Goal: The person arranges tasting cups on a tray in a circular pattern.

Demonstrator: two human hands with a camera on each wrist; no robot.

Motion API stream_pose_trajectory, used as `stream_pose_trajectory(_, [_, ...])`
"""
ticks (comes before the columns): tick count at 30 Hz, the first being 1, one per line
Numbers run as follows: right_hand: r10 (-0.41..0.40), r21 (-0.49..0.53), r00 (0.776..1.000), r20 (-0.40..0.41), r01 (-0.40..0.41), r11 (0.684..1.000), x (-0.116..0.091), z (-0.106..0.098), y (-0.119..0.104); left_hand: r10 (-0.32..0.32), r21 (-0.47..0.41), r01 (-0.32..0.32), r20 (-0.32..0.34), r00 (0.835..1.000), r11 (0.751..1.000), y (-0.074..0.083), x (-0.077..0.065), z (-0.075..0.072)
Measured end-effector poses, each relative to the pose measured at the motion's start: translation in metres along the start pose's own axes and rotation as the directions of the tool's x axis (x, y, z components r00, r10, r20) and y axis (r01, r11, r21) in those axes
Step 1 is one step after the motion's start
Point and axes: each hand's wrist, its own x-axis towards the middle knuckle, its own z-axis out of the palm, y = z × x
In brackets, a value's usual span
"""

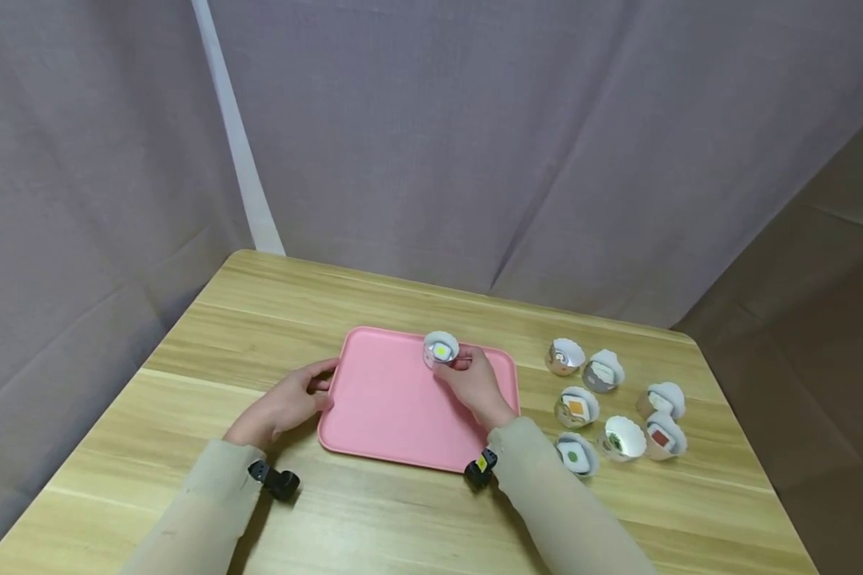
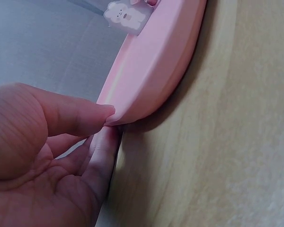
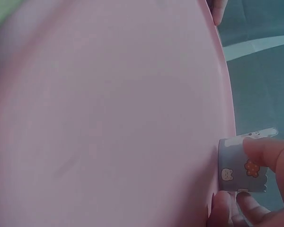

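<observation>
A pink tray [image 1: 403,399] lies on the wooden table in the head view. At its left rim, my left hand [image 1: 288,405] pinches the edge, thumb on top and fingers beneath in the left wrist view. Near the tray's back edge, my right hand [image 1: 478,387] grips a small scalloped paper cup [image 3: 232,158] from its right side, with thumb and fingers on its wall. Grey with cartoon bear prints, the cup stands upright in the head view, its base at the tray surface. Inside it sits a white piece with a yellow centre [image 1: 441,350].
Right of the tray stand several similar paper cups, among them one with an orange-marked piece [image 1: 576,407], one with a red-marked piece [image 1: 662,437] and one with a green-marked piece [image 1: 574,456]. Grey curtains [image 1: 431,144] hang behind the table [image 1: 345,519].
</observation>
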Motion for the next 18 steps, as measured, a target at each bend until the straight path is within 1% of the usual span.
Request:
stream_pose_trajectory(6, [0.003, -0.014, 1.0, -0.014, -0.003, 1.0, 0.0008, 0.0013, 0.0002, 0.008, 0.015, -0.008, -0.002, 1.0, 1.0, 0.0004, -0.0007, 0.0008])
stream_pose_trajectory(9, [0.014, -0.026, 1.0, -0.023, -0.015, 1.0, 0.0004, 0.0017, -0.0005, -0.003, 0.009, 0.003, -0.009, 1.0, 1.0, 0.0011, -0.0009, 0.0011])
stream_pose_trajectory(10, [0.017, -0.031, 1.0, -0.023, -0.017, 0.999, 0.0005, 0.0019, -0.0003, 0.001, 0.012, 0.0, -0.006, 1.0, 1.0, 0.001, -0.0008, 0.0011])
stream_pose_trajectory(13, [0.021, -0.039, 1.0, -0.018, -0.021, 0.999, 0.0004, 0.0022, -0.0002, -0.014, 0.005, 0.014, -0.014, 1.0, 1.0, 0.0012, -0.0005, 0.0015])
stream_pose_trajectory(18, [0.014, -0.03, 1.0, -0.008, -0.014, 0.999, -0.0009, 0.0015, -0.0004, -0.015, 0.008, 0.015, -0.015, 1.0, 1.0, 0.0012, -0.0006, 0.0021])
